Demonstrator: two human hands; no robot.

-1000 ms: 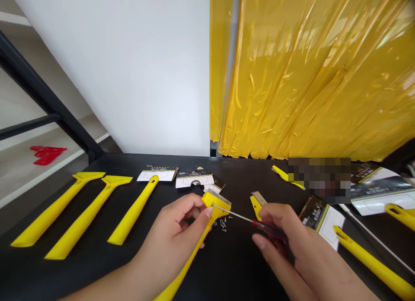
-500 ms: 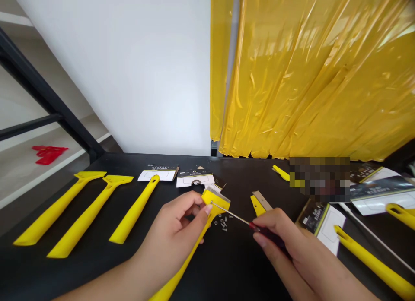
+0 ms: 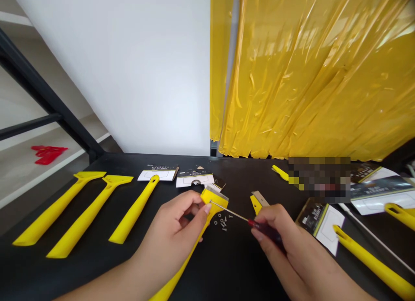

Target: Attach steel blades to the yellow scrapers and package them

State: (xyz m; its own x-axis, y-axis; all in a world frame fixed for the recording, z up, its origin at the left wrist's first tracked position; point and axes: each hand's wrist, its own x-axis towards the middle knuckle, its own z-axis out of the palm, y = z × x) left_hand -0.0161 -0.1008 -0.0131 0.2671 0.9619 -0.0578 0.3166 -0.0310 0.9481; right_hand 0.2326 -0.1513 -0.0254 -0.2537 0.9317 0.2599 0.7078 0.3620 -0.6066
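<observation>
My left hand (image 3: 181, 227) is closed around the head end of a yellow scraper (image 3: 218, 204), whose long handle slants down toward me. A metal blade shows along the scraper's far edge. In my right hand (image 3: 282, 240) is a screwdriver (image 3: 266, 232) with a dark red handle. Its thin shaft points left, and the tip meets the scraper head beside my left thumb. Small screws and nuts (image 3: 223, 223) lie loose on the black table just right of the scraper. Beyond my right fingers rests a yellow head piece with a metal blade (image 3: 259, 200), partly hidden.
Several yellow handles lie about, including a scraper handle (image 3: 61, 206) at left and another handle (image 3: 369, 258) at right. Printed cards (image 3: 194, 180) lie at the back, with more packaging (image 3: 324, 223) at right. A white cable (image 3: 372, 232) crosses the right side. Yellow plastic sheeting (image 3: 308, 76) hangs behind.
Almost nothing differs. The scraper head and my right hand with the screwdriver have shifted very slightly left; the tip stays on the scraper head.
</observation>
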